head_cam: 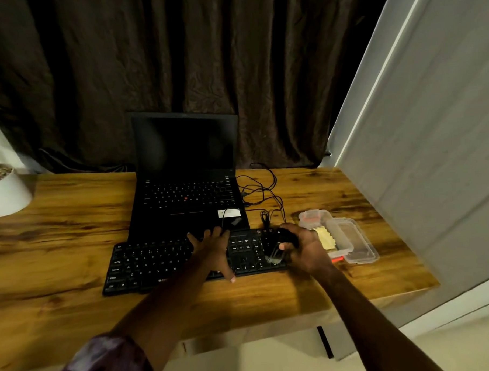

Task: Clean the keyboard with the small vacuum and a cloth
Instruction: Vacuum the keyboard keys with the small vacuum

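A dark curtain (176, 62) filled the upper frame, with a pale wall panel (432, 149) slanting down the right side. The wooden worktop (58, 249) spanned the middle. An open black laptop (186, 165), its screen dark, stood at centre. Just in front of it lay the black keyboard (151, 265). A white plant pot (7, 193) was cut off by the left edge. A clear plastic box (355, 242) sat right of the keyboard, and thin black cables (263, 190) tangled beside the laptop.

The left hand (212, 245) lay flat on the keyboard's middle, fingers spread wide, covering keys. The right hand (305, 247) gripped the small vacuum (286, 235) over the keyboard's right end; its clear nozzle was blurred. The yellow cloth (325, 239) was half hidden behind that hand, against the box.
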Demonstrator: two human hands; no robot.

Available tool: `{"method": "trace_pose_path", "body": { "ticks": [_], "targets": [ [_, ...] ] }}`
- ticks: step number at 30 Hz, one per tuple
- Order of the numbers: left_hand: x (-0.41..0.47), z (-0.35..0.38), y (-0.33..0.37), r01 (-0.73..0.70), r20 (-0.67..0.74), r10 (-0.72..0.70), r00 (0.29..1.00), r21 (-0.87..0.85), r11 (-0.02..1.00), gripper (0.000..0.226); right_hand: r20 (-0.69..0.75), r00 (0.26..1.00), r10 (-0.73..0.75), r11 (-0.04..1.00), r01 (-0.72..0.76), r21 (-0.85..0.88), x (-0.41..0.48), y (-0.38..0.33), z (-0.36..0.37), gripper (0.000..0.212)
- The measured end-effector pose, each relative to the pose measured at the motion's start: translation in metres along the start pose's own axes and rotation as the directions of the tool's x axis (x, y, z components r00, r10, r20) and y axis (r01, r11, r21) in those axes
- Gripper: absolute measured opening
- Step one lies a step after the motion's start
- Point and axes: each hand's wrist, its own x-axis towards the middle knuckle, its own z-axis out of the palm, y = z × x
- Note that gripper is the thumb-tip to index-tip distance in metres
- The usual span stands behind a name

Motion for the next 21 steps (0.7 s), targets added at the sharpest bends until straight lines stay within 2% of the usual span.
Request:
{"method": "trace_pose_path", "body": {
  "ticks": [3,14,21],
  "targets": [
    [-0.001,0.001,0.000,0.003,0.001,-0.003,1.000,-0.007,1.000,0.138,-0.069,0.997,0.024,0.999,-0.022,0.033,0.009,0.004,-0.006,0.051],
    [-0.003,-0.002,-0.001,-0.003,0.007,0.003,1.000,-0.029,1.000,0.138,0.067,0.998,-0.010,0.999,0.008,0.043,0.029,-0.022,0.026,0.051],
    [-0.001,0.005,-0.005,-0.033,-0.033,0.032,0.999,-0.026,0.999,0.139,-0.060,0.997,0.037,0.999,-0.037,0.001,0.032,-0.002,0.003,0.049]
  ]
}}
